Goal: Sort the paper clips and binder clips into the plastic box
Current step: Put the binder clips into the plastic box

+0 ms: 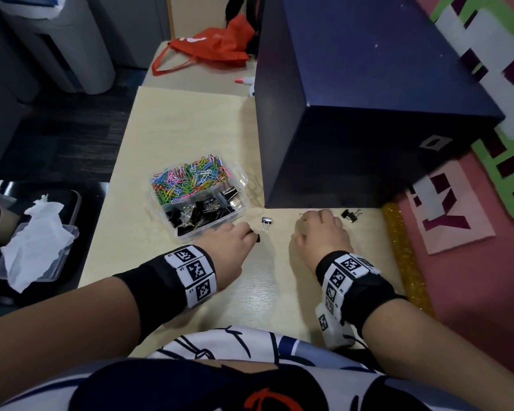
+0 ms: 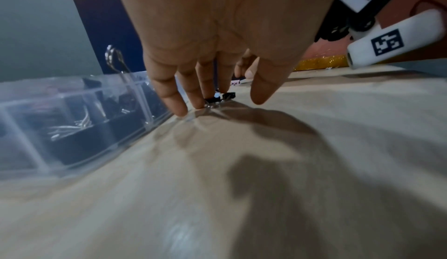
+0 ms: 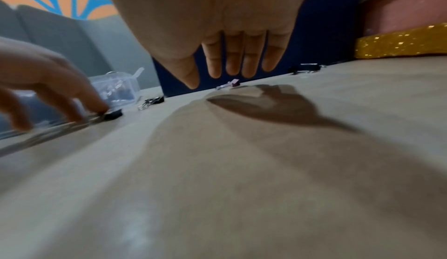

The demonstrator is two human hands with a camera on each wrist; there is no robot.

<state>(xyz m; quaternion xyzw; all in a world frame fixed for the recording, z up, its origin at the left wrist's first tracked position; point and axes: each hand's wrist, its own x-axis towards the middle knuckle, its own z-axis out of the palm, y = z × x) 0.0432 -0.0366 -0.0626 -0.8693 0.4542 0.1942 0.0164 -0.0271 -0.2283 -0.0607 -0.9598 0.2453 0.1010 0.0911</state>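
A clear plastic box (image 1: pixel 240 176) stands on the pale table (image 1: pixel 175 126), with coloured paper clips (image 1: pixel 187 179) in its far section and black binder clips (image 1: pixel 196 215) in the near ones. My left hand (image 1: pixel 250 234) reaches down beside the box's near right corner. Its straight fingertips (image 2: pixel 200 104) touch a small black binder clip (image 2: pixel 219 97) lying on the table, and the thumb stands apart. A silver binder clip (image 1: pixel 266 223) lies just beyond. My right hand (image 1: pixel 315 218) hovers with straight fingers over a small pink clip (image 3: pixel 229 84) and holds nothing. Black binder clips (image 1: pixel 350 215) lie to its right.
A large dark blue box (image 1: pixel 368 114) stands close behind the clips at the back right. A gold glitter strip (image 1: pixel 404 256) runs along the table's right edge. Left of the table sits a black tray (image 1: pixel 76 200) with crumpled tissue (image 1: pixel 36 244). A red bag (image 1: pixel 214 46) lies far back.
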